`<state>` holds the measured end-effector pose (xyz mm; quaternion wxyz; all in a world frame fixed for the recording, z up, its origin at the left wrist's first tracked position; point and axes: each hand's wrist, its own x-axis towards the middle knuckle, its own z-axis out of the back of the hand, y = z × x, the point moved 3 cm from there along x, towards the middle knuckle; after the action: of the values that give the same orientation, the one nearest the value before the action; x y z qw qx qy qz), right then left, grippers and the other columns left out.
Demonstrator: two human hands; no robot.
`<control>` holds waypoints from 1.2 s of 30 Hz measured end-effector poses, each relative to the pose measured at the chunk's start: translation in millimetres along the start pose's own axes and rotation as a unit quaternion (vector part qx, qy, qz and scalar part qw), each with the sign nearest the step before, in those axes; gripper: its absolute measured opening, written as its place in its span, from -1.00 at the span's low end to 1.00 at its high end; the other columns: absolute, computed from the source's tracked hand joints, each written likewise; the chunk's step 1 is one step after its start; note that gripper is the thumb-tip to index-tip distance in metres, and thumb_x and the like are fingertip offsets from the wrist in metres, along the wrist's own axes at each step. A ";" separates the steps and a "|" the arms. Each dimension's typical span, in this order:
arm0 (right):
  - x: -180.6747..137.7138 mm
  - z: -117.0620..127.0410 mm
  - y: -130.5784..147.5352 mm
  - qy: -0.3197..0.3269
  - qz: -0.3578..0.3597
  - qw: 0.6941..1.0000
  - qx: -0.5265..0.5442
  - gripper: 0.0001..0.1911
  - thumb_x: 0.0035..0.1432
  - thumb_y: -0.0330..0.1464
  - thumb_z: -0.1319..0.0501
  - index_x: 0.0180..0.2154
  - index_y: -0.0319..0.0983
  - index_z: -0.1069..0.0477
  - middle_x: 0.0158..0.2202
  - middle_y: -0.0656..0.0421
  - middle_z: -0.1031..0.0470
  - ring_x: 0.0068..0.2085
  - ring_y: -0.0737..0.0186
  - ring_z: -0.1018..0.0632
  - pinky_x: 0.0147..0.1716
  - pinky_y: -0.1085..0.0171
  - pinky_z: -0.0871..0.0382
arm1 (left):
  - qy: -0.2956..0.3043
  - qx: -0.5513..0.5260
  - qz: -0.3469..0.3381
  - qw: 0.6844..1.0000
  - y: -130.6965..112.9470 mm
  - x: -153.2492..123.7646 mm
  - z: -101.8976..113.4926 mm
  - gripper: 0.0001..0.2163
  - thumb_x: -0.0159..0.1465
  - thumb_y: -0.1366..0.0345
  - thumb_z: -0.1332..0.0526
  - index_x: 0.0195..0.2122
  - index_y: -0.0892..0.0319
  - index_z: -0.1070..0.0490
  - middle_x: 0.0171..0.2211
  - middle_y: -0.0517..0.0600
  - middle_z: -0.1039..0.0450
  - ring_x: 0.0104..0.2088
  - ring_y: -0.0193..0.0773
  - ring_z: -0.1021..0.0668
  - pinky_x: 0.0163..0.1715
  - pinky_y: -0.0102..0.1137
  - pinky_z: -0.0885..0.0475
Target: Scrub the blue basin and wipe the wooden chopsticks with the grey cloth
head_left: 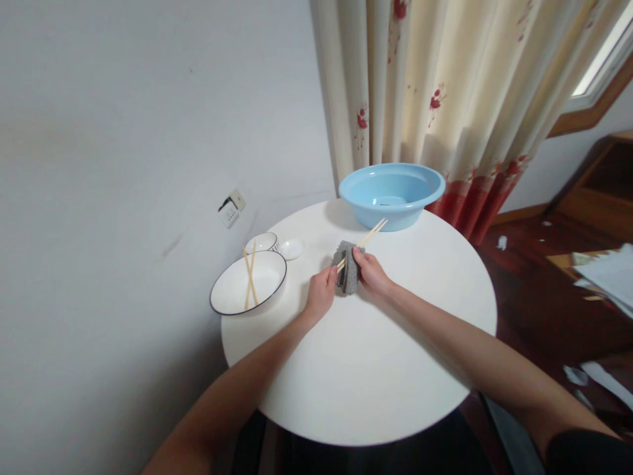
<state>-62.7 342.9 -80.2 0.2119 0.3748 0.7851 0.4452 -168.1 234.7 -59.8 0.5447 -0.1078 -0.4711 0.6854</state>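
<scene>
My left hand [320, 294] is closed around the near ends of a pair of light wooden chopsticks [374, 231]. A grey cloth [351, 276] with a zigzag edge is wrapped around their middle, and my right hand [372, 270] pinches it there. The chopsticks slant up to the right, their far tips in front of the blue basin [393, 218]. To the left, another pair of chopsticks [250, 280] lies crossed over a large white bowl [230, 288] with a dark rim. Behind it are a smaller bowl [262, 242] and a small white dish [291, 249].
The round white table [366, 389] stands near a wall with a socket [229, 214]. A cream curtain [420, 79] with red flowers hangs behind the basin. Papers [606, 274] lie at the right, above a dark red floor [529, 310] with scraps on it.
</scene>
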 end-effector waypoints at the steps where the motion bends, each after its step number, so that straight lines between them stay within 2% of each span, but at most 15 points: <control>1: -2.4 -2.2 -0.4 0.013 -0.003 1.000 -0.003 -0.33 -0.10 0.25 -0.42 -0.37 -0.24 -0.53 -0.44 0.15 -0.60 -0.36 0.19 -0.57 -0.31 0.22 -0.45 | 0.003 0.003 -0.003 1.000 -0.7 -0.1 -0.5 -0.51 0.46 -0.09 0.07 -0.51 0.11 -0.22 -0.61 -0.10 -0.23 -0.54 -0.30 -0.30 -0.50 -0.38 -0.11; 4: -7.7 -6.0 0.5 0.037 -0.008 0.999 -0.012 -0.37 -0.13 0.17 -0.49 -0.36 -0.26 -0.56 -0.41 0.13 -0.62 -0.36 0.20 -0.56 -0.28 0.22 -0.45 | 0.008 0.008 -0.005 1.000 -1.4 -0.3 -1.2 -0.51 0.46 -0.09 0.07 -0.52 0.11 -0.21 -0.60 -0.09 -0.25 -0.54 -0.30 -0.31 -0.51 -0.38 -0.12; 7: -8.0 -4.5 2.4 0.027 -0.003 0.999 -0.032 -0.42 -0.15 0.09 -0.53 -0.35 -0.28 -0.58 -0.36 0.10 -0.64 -0.34 0.21 -0.57 -0.26 0.23 -0.44 | 0.013 0.009 -0.006 1.000 -2.2 -0.2 -1.4 -0.53 0.46 -0.06 0.07 -0.51 0.11 -0.21 -0.60 -0.09 -0.25 -0.54 -0.30 -0.31 -0.50 -0.38 -0.12; 11: -1.2 5.6 8.5 -0.033 0.001 0.998 -0.050 -0.44 -0.13 0.08 -0.53 -0.38 -0.29 -0.58 -0.38 0.09 -0.64 -0.36 0.19 -0.57 -0.30 0.24 -0.45 | 0.018 0.015 -0.007 1.000 -3.9 0.0 -1.2 -0.55 0.46 -0.03 0.07 -0.51 0.11 -0.20 -0.60 -0.11 -0.22 -0.54 -0.31 -0.29 -0.48 -0.37 -0.10; 16: 12.3 28.0 31.4 -0.117 0.018 0.993 -0.011 -0.56 -0.05 -0.03 -0.51 -0.39 -0.27 -0.56 -0.41 0.15 -0.63 -0.39 0.24 -0.56 -0.36 0.30 -0.45 | 0.020 0.012 0.008 1.000 -1.1 -2.3 0.3 -0.56 0.45 -0.03 0.08 -0.51 0.10 -0.17 -0.62 -0.13 -0.18 -0.56 -0.33 -0.25 -0.49 -0.37 -0.07; 21: 26.5 56.4 54.7 -0.203 0.067 0.976 0.044 -0.72 0.09 -0.18 -0.44 -0.30 -0.24 -0.53 -0.35 0.17 -0.65 -0.30 0.23 -0.63 -0.26 0.30 -0.54 | 0.024 0.013 0.010 1.000 3.0 -4.4 0.3 -0.55 0.44 -0.03 0.09 -0.52 0.10 -0.17 -0.62 -0.13 -0.18 -0.56 -0.33 -0.26 -0.49 -0.37 -0.08; 25: 32.2 68.6 60.6 -0.246 0.111 0.959 0.087 -0.77 0.15 -0.21 -0.40 -0.25 -0.22 -0.51 -0.30 0.18 -0.66 -0.24 0.22 -0.66 -0.19 0.29 -0.59 | 0.018 0.010 0.012 1.000 6.5 -5.1 0.7 -0.55 0.45 -0.03 0.08 -0.52 0.10 -0.18 -0.62 -0.13 -0.19 -0.56 -0.33 -0.26 -0.49 -0.36 -0.08; 27: 32.2 67.1 59.5 -0.241 0.115 0.957 0.110 -0.77 0.18 -0.20 -0.39 -0.23 -0.21 -0.51 -0.27 0.18 -0.67 -0.20 0.22 -0.67 -0.14 0.27 -0.60 | 0.012 0.007 0.013 1.000 8.4 -5.1 1.0 -0.55 0.45 -0.04 0.08 -0.52 0.10 -0.18 -0.62 -0.14 -0.19 -0.57 -0.33 -0.26 -0.49 -0.36 -0.08; 31: 27.2 52.1 52.7 -0.185 0.097 0.971 0.118 -0.70 0.18 -0.11 -0.40 -0.21 -0.20 -0.52 -0.22 0.16 -0.68 -0.13 0.18 -0.67 -0.07 0.22 -0.58 | -0.005 -0.002 0.016 1.000 11.2 -4.2 1.7 -0.55 0.45 -0.04 0.07 -0.52 0.10 -0.18 -0.62 -0.15 -0.17 -0.57 -0.34 -0.25 -0.49 -0.36 -0.08; 36: 13.4 27.3 33.6 -0.100 0.041 0.992 0.063 -0.54 0.01 0.02 -0.49 -0.27 -0.22 -0.56 -0.29 0.15 -0.67 -0.19 0.14 -0.65 -0.15 0.22 -0.54 | -0.018 -0.006 0.022 1.000 8.6 -3.2 1.9 -0.56 0.46 -0.01 0.06 -0.51 0.10 -0.19 -0.61 -0.15 -0.18 -0.57 -0.33 -0.26 -0.48 -0.37 -0.09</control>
<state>-39.5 378.8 -65.4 0.2469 0.4615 0.7707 0.3635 -173.7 231.3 -66.5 0.5204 -0.1090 -0.4823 0.6961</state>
